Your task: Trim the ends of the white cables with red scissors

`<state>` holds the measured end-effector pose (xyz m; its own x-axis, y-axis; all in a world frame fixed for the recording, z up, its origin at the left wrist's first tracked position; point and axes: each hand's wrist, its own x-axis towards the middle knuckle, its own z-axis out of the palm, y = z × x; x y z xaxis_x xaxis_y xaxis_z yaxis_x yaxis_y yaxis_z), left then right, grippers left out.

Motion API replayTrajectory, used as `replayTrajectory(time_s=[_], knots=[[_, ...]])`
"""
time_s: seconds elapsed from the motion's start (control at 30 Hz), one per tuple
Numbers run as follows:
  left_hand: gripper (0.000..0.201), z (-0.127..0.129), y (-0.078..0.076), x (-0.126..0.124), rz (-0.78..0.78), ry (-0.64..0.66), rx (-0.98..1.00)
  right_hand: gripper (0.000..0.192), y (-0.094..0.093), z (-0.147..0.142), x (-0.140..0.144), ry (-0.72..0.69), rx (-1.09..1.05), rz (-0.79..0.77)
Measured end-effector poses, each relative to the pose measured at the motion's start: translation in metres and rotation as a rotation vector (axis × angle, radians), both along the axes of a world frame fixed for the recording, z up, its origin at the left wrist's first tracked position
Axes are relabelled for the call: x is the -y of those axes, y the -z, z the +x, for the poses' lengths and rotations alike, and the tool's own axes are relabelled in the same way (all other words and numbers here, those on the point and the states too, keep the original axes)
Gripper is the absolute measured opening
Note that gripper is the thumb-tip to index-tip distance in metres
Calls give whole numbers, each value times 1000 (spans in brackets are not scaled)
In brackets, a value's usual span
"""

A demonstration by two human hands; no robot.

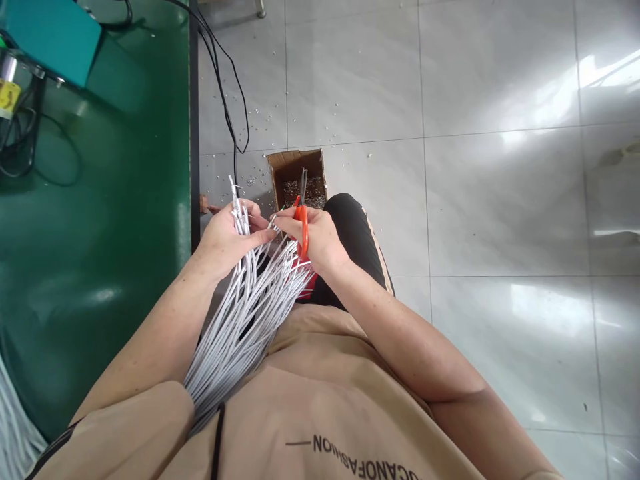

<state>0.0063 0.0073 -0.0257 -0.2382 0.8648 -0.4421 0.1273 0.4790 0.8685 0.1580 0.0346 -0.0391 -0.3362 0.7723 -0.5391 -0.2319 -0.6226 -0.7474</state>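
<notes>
A thick bundle of white cables runs from my lap up between my hands. My left hand is closed around several cable ends that stick up past its fingers. My right hand holds orange-handled scissors, their blades pointing away over a cardboard box. The fingertips of my right hand pinch a single cable end next to the left hand's fingers. Both hands hover above my knee, just right of the table's edge.
A green table fills the left, with a teal machine and black cords at its far corner. The open cardboard box on the tiled floor holds small wire scraps; more scraps litter the tiles. Black cables hang off the table edge.
</notes>
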Motion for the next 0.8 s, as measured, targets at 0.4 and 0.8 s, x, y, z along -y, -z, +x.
replayTrajectory(time_s=[0.4, 0.8], knots=[[33, 6, -9, 1, 8, 20, 201, 31, 14, -1, -1, 108, -7, 2], [38, -5, -10, 0, -95, 111, 200, 27, 11, 0, 0, -97, 254, 241]])
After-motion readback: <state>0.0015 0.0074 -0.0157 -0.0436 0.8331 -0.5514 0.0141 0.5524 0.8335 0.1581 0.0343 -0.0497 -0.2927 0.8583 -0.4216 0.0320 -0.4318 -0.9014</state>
